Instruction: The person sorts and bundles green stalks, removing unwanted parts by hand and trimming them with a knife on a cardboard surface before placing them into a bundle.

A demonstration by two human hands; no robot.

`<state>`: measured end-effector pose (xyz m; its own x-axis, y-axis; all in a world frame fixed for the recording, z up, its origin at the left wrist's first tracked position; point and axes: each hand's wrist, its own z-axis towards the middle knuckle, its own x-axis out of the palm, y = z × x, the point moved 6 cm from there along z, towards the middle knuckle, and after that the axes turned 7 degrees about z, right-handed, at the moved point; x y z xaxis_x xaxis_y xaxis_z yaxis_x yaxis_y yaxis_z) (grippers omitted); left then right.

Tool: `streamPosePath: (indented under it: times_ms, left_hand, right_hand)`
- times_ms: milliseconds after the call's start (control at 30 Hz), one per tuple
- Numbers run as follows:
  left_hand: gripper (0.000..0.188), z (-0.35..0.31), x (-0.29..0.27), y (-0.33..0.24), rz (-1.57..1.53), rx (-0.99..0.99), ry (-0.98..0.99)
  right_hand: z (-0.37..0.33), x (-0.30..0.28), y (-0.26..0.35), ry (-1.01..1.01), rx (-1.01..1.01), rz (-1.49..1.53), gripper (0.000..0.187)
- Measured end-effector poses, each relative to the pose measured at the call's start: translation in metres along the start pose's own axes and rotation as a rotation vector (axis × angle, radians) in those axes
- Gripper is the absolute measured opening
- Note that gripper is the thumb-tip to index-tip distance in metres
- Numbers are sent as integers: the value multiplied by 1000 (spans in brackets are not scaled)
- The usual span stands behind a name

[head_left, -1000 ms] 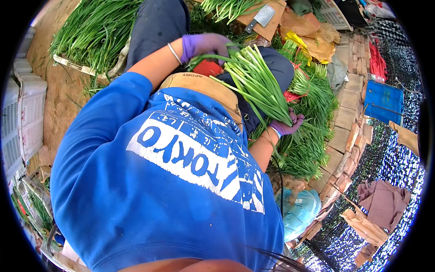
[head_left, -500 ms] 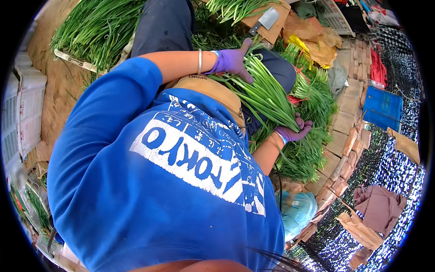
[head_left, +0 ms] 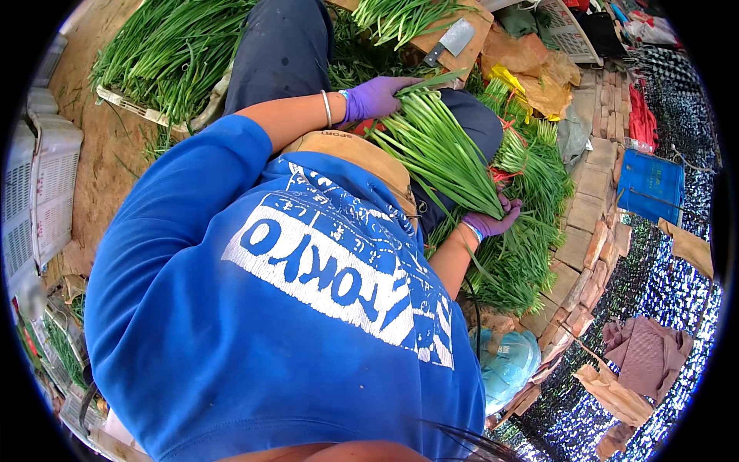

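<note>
A loose bunch of garlic chives lies slantwise across my lap. My left hand, in a purple glove, is at its upper left end, fingers drawn together on some leaves; the thumb is hidden. At the lower right end, my purple-gloved right hand grips the bunch from below and its outer side. Just beyond the bunch lie bundles of chives with red ties around them. A cleaver rests on a wooden board at the far side, beside more chives.
A heap of chives fills a white crate at the far left. White crates stand along the left edge. Brick paving runs down the right, with a blue box past it. A light-blue plastic bag sits near my right side.
My left hand has moved left off the middle of the chives to their end, its spread fingers drawing together. My right hand has shifted slightly left, still holding the bunch.
</note>
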<state>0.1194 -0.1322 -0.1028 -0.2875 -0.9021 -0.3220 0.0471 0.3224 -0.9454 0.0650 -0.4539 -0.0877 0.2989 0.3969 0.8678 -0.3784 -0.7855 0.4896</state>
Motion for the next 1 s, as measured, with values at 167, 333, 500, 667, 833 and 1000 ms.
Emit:
streamPosePath:
  times_ms: [167,333,500,667,833,1000]
  left_hand:
    - [46,-24,-38,-27,-137,195,-252]
    - [52,-21,-24,-40,-54,196,-268]
    - [48,-23,-28,-10,-241,-75,-258]
    - [39,-34,-52,11,-620,-219,-476]
    - [34,-25,-43,41,-678,-230,-160]
    - [46,-57,10,-9,-582,-632,458]
  right_hand:
    - [-4,-23,-18,-253,-55,-272,26]
    - [22,-84,6,-191,-58,-380,36]
    - [18,-23,-32,121,15,-50,34]
    - [6,12,-15,310,-86,-157,33]
    - [8,7,-27,238,-54,-262,36]
    - [38,-60,-3,283,-80,-902,40]
